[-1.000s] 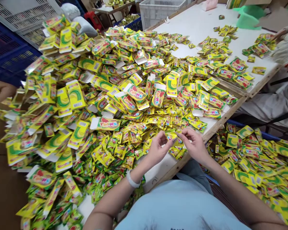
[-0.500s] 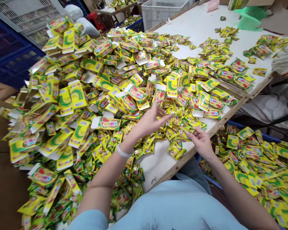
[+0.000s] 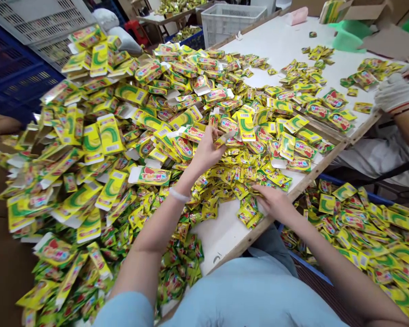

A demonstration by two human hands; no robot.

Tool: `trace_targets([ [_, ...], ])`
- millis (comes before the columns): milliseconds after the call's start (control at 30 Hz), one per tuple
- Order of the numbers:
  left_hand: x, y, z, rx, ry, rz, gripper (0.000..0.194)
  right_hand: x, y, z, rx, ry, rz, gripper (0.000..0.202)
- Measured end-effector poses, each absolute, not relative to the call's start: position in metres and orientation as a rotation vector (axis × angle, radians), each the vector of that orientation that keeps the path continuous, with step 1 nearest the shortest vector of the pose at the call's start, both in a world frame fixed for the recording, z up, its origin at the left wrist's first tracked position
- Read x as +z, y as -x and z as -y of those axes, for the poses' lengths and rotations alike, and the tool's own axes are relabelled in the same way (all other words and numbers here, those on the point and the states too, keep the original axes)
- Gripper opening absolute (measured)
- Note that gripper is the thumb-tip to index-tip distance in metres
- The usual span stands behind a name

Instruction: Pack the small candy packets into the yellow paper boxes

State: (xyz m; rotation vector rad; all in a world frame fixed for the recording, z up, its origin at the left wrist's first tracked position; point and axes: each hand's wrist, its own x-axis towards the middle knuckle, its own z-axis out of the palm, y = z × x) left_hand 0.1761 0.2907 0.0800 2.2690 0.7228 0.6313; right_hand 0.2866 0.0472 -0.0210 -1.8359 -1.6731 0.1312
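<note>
We see a yellow box (image 3: 221,141), tilted and partly hidden. Small, shiny yellow sachets (image 3: 236,175) lie heaped near it.

I count one left hand (image 3: 207,151) and one right hand (image 3: 274,200); one wristband (image 3: 179,195); one pink roll (image 3: 297,16); from here, boxes (image 3: 154,175) and sachets (image 3: 247,212) outrun my counting.

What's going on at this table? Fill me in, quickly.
A person is working at a white table heaped with printed boxes and small packets. The left hand, reaching into the heap, has what looks like a yellow box. The right hand is at the packets near the table edge; its grip is unclear. Another person's gloved hand is at the far right.
</note>
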Motion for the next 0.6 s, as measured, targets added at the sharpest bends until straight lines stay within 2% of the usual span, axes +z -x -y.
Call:
trace_targets([
  [67, 0.079, -0.149, -0.267, 0.552, -1.903, -0.594, 0.04, 0.001, -0.292, -0.047, 0.348, 1.653, 1.345, 0.02],
  [200, 0.075, -0.112, -0.207, 0.143, -1.455, -0.505, 0.044, 0.055, -0.29, -0.059, 0.72, 1.25, 0.905, 0.025],
  [300, 0.073, -0.101, -0.177, 0.054, -1.332, -0.499, 0.047, 0.082, -0.283, -0.075, 0.783, 1.184, 1.055, 0.021],
  [433, 0.07, -0.093, -0.169, 0.075, -1.309, -0.525, 0.056, 0.092, -0.28, -0.083, 0.606, 1.285, 1.45, 0.012],
  [600, 0.067, -0.088, -0.172, 0.123, -1.439, -0.519, 0.07, 0.097, -0.286, -0.072, 0.486, 1.345, 1.816, 0.02],
])
